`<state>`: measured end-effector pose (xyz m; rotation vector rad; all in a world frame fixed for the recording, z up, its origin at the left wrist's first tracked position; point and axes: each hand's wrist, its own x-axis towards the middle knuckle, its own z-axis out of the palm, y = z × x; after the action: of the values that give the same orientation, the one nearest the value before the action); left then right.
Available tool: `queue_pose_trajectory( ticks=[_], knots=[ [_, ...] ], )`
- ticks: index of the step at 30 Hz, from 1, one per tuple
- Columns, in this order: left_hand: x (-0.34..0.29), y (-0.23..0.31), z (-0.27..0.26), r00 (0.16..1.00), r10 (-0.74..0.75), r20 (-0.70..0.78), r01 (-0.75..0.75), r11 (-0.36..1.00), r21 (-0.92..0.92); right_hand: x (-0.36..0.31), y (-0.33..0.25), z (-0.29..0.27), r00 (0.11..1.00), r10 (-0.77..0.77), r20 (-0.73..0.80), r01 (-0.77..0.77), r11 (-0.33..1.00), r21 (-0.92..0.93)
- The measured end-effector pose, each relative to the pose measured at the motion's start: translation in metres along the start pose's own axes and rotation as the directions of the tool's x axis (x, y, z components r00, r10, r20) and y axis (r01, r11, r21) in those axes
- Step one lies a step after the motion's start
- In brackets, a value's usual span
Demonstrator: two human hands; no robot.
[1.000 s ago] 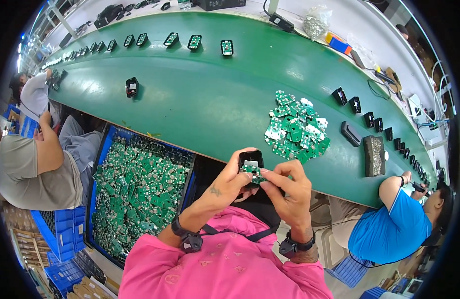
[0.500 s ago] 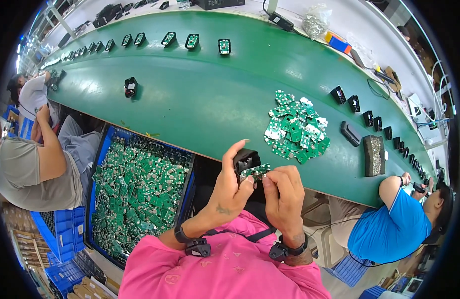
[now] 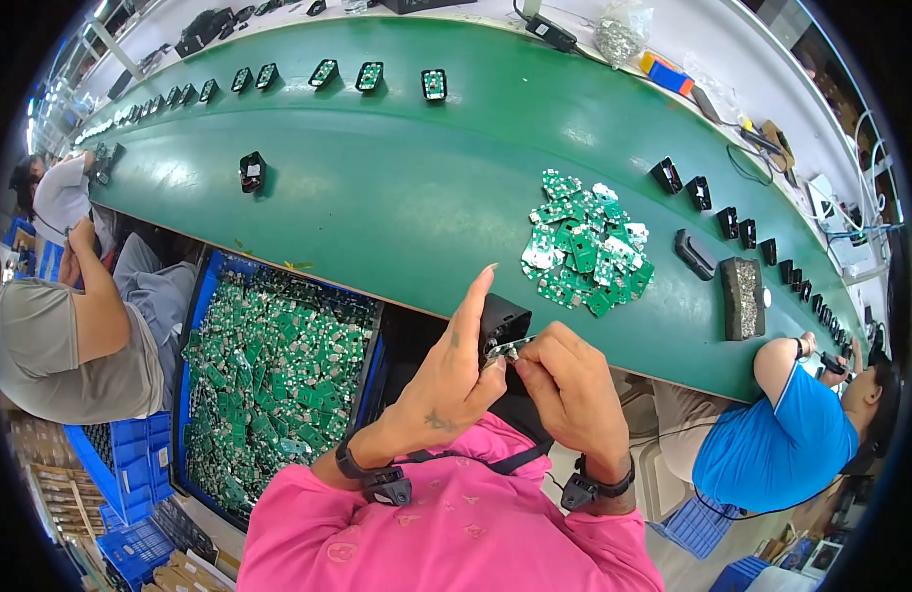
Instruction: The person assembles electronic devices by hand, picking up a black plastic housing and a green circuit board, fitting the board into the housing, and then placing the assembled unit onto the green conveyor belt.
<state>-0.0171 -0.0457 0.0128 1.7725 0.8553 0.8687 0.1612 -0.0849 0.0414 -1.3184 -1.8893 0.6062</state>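
Observation:
In my left hand [image 3: 454, 367] is a black plastic housing [image 3: 505, 318], held at the table's near edge with the forefinger stretched up along its side. A small green circuit board [image 3: 505, 348] lies against the lower end of the housing, seen nearly edge-on. My right hand [image 3: 571, 380] pinches that board's right end between thumb and fingers, while my left thumb touches its other end. The fingers hide part of both pieces, so I cannot tell how they are joined. Beyond my right hand lies a heap of green circuit boards [image 3: 584, 247] on the green table [image 3: 407, 197].
A blue-rimmed bin of boards [image 3: 278, 375] stands at my left. Filled housings [image 3: 372, 77] line the far left; more housings [image 3: 699, 192] run down the right. A lone housing [image 3: 253, 172] sits left of centre. Co-workers sit at both sides, one in a blue shirt [image 3: 772, 439].
The housing has turned in my left hand, and the circuit board now shows more edge-on. My right hand has shifted slightly right, still pinching the board.

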Motion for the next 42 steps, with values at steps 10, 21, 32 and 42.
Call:
queue_pose_trajectory(
  ticks=[10,21,32,42],
  knots=[
    [0.004,0.005,0.009,0.988,0.151,0.021,-0.152,0.964,0.217,0.0,0.001,0.005,0.998,0.026,-0.065,-0.025,1.0,0.015],
    [0.0,-0.034,0.024,0.994,-0.099,-0.054,0.087,0.978,-0.19,-0.009,0.015,0.033,0.957,0.246,-0.153,-0.235,0.968,0.087],
    [-0.005,-0.049,0.025,0.996,-0.037,0.077,0.062,0.933,-0.354,-0.035,0.029,0.049,0.825,0.535,-0.181,-0.195,0.571,0.797],
    [0.005,-0.058,0.032,0.996,0.059,0.067,-0.039,0.961,-0.272,-0.036,0.033,0.049,0.813,0.543,-0.21,-0.201,0.6,0.774]
  ],
)
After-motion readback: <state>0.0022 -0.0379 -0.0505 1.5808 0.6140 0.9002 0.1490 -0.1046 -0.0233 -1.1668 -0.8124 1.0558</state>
